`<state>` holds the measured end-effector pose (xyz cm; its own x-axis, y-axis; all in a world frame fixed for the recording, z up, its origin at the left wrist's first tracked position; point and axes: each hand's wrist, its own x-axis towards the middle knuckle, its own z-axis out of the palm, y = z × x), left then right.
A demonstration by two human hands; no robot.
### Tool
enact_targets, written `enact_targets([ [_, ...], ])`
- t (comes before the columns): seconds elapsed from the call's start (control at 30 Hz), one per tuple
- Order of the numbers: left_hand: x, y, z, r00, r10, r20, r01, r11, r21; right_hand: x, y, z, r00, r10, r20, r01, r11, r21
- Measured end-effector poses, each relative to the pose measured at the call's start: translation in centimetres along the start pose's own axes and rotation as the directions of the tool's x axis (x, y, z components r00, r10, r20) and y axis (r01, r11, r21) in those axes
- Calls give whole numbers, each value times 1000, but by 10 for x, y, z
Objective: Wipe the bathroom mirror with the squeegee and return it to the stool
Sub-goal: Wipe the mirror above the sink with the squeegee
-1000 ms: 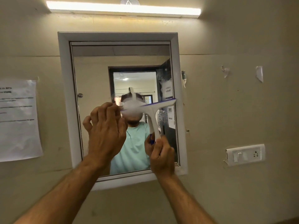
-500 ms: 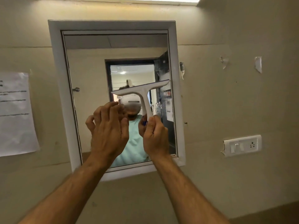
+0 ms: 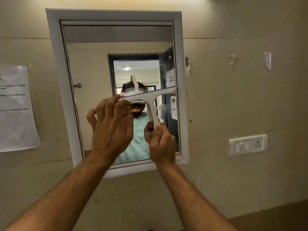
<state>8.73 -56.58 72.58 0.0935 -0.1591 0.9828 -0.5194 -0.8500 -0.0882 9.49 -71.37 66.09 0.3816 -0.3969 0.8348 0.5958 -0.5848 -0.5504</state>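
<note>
A: In front of the mirror [image 3: 93,64], where's the squeegee [image 3: 150,104]?

B: Raised against the mirror's lower right part, handle down and blade across the top, tilted so the right end rides higher and reaches the mirror's right frame edge.

A: Who has it?

B: Both hands. The right hand [image 3: 162,142] is a tight grip wrapped round the handle's lower end, just above the mirror's bottom frame. The left hand [image 3: 111,129] has a narrow grip, fingertips pinching the blade's left end, the other fingers curled.

A: Is the blade touching the glass?

B: I cannot tell from this angle; it lies very near it.

A: Anything else around the mirror?

B: A sheet of paper [image 3: 15,107] is on the wall left of the mirror, a switch plate [image 3: 247,145] right of its lower corner, and 2 scraps of tape [image 3: 267,60] right of its upper half.
</note>
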Motion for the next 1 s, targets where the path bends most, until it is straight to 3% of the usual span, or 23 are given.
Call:
enact_targets([
  [0.27,4,-10,-5,995,-102,11,102,995,-2,-30,23,-2,996,70,51,-71,997,19],
  [0.43,6,-33,-11,983,-183,19,182,982,49,-39,24,-7,1000,17,21,-18,998,53],
  [0.73,28,-49,-24,986,-164,-29,164,986,23,65,-51,2,995,-56,-89,61,996,58],
  [0.83,27,-56,-29,984,-146,-106,149,989,18,52,-38,2,998,-28,-63,32,998,58],
  [1.0,14,-68,-31,994,-89,-64,95,990,104,-13,5,1,998,5,-61,-1,998,63],
])
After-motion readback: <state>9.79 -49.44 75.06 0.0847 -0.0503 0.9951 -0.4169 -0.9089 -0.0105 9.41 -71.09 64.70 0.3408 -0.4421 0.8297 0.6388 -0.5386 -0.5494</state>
